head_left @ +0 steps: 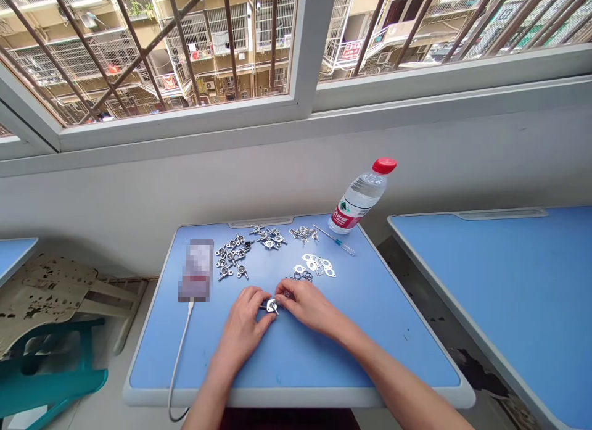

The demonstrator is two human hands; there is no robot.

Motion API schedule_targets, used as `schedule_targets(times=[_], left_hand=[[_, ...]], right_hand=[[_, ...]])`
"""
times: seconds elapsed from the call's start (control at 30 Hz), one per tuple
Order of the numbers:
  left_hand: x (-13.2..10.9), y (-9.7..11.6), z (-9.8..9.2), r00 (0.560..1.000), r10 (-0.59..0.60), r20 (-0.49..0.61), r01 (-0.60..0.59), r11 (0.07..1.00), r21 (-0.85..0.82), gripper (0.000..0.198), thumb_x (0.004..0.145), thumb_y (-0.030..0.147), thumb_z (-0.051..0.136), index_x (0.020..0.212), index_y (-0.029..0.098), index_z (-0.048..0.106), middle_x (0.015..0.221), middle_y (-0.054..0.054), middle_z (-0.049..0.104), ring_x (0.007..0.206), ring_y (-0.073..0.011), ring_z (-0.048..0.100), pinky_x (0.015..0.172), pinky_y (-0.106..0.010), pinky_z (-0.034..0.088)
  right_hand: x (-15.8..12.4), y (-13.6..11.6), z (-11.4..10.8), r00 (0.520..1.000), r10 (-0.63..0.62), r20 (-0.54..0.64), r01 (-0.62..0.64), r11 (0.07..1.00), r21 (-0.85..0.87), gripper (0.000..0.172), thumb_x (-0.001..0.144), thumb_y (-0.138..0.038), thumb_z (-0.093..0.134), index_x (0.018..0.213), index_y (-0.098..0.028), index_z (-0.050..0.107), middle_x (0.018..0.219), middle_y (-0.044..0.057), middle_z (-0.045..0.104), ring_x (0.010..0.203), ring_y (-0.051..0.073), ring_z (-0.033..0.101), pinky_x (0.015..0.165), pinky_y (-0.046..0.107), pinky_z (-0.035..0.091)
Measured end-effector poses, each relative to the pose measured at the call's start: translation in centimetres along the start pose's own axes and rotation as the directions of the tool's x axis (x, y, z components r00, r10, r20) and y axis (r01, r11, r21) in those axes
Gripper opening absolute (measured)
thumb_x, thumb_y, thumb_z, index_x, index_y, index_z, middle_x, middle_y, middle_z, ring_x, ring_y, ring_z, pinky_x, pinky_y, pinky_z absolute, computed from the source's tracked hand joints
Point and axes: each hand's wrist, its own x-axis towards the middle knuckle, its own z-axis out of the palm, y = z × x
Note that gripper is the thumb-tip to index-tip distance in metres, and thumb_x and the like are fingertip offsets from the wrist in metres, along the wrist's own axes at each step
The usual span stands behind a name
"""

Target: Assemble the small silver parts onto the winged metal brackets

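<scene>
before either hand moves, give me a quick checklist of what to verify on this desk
1. Metal part held by the left hand: ok, between thumb and fingers.
2. Right hand holding something: cannot tell, its fingertips are by the part but hide any grip.
3. Dark rings fully visible: not ok, the right hand partly covers them.
4. Flat plates uncovered: ok, spread beyond the right hand.
5. White cable apart from both hands: ok.
6. Bottle capped: ok.
</scene>
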Motion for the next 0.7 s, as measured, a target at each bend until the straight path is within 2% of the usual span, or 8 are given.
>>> schedule_targets(times=[0.33,0.7], left_hand=[[-0.1,-0.5,0.5,0.999,0.049,-0.019,-0.047,0.996,0.079,0.016,0.087,0.012,0.061,0.1,0.02,0.059,0.099,-0.005,0.061,0.093,-0.0214,0.059,0.08,-0.035,0.051],[-0.2,-0.2,0.5,1.0,0.024,-0.014,-0.023,0.997,0.071,0.024,0.084,0.008,0.06,0.104,0.021,0.057,0.102,-0.005,0.061,0.096,-0.0222,0.059,0.081,-0.036,0.052]], right_hand=[[-0.5,0.5,-0.7,0.997,0.006,0.082,0.012,0.976,-0.216,0.013,0.085,-0.013,0.056,0.09,-0.02,0.067,0.086,0.003,0.071,0.082,0.02,0.063,0.065,0.026,0.037],[-0.8,0.7,0.3,0.997,-0.019,0.079,0.039,0.964,-0.262,0.016,0.085,-0.008,0.051,0.084,-0.018,0.064,0.083,0.003,0.069,0.075,0.017,0.062,0.06,0.026,0.03]])
